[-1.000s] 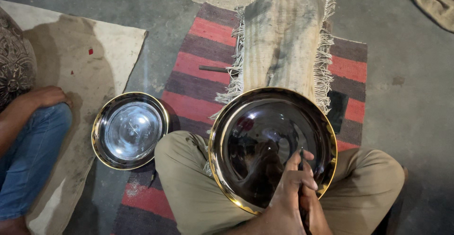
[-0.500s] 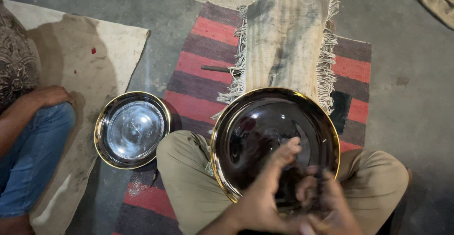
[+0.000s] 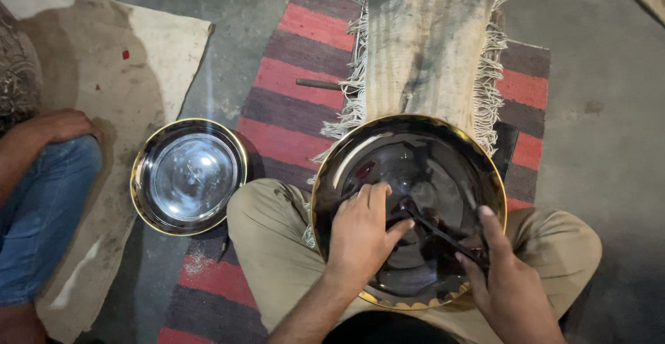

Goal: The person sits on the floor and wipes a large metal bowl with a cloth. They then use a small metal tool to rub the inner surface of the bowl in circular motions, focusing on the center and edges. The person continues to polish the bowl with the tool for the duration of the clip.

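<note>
A striped red and purple rug point(image 3: 291, 87) covers the grey floor, with a worn fringed cloth point(image 3: 426, 46) laid over its upper part and a pale mat point(image 3: 118, 74) off to the left, where another person's hand point(image 3: 59, 126) rests on a blue-trousered knee. The person sits cross-legged, and a large dark metal plate point(image 3: 415, 157) with a gold rim lies in the lap, propped on the khaki trousers, its glossy face turned up. A smaller gold-rimmed plate point(image 3: 188, 175) with a mirror-bright centre lies on the floor just beside the left knee. A short dark rod point(image 3: 318, 83) lies on the rug above. The left hand point(image 3: 361, 236) presses flat-fingered on the large plate's face, steadying it rather than clenched round anything. The right hand point(image 3: 509, 285) is closed around a thin dark tool point(image 3: 443, 232) whose tip meets the plate near the left thumb. The plate looks stiff, fairly heavy and slick, easily scratched on its polish; the rim seems the safest place to take hold.
</note>
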